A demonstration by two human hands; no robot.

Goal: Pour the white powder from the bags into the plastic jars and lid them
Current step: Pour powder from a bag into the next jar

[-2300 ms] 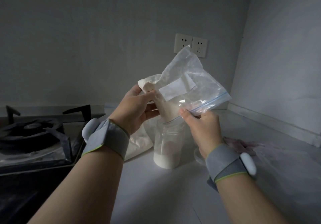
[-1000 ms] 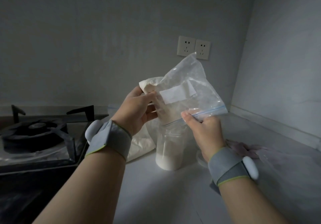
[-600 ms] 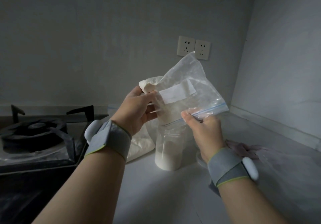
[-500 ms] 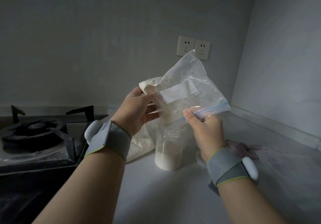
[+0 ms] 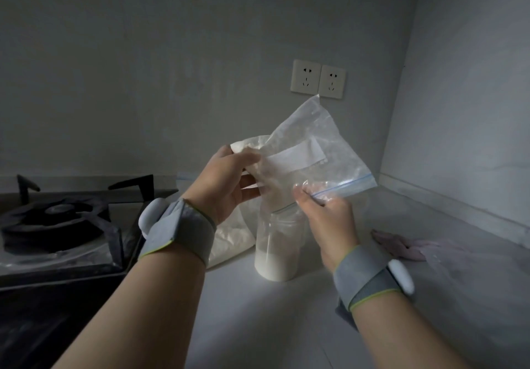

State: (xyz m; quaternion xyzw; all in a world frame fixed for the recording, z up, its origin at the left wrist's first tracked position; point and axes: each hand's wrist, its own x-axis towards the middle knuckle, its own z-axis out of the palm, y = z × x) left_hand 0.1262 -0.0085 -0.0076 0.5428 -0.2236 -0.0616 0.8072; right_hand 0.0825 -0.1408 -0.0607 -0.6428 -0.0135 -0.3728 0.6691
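Note:
A clear zip bag [image 5: 312, 151] with a white label and a blue seal strip hangs tilted over an open plastic jar [image 5: 278, 249]. My left hand [image 5: 226, 182] grips the bag's powder-filled left corner. My right hand [image 5: 325, 219] pinches the bag's mouth by the blue strip, just above the jar's opening. White powder fills roughly the jar's lower third. The jar stands on the pale counter [image 5: 272, 320] with no lid on it.
Behind the jar, partly hidden by my left wrist, lies a second bag of white powder [image 5: 232, 239]. A black gas stove [image 5: 57, 225] fills the left side. Pinkish crumpled plastic [image 5: 401, 247] lies to the right. Two wall sockets [image 5: 318, 79] sit above, near the corner.
The bag's upper end has tipped a little higher and its mouth edge has shifted slightly right. The powder level in the jar looks about the same. Both hands keep their hold.

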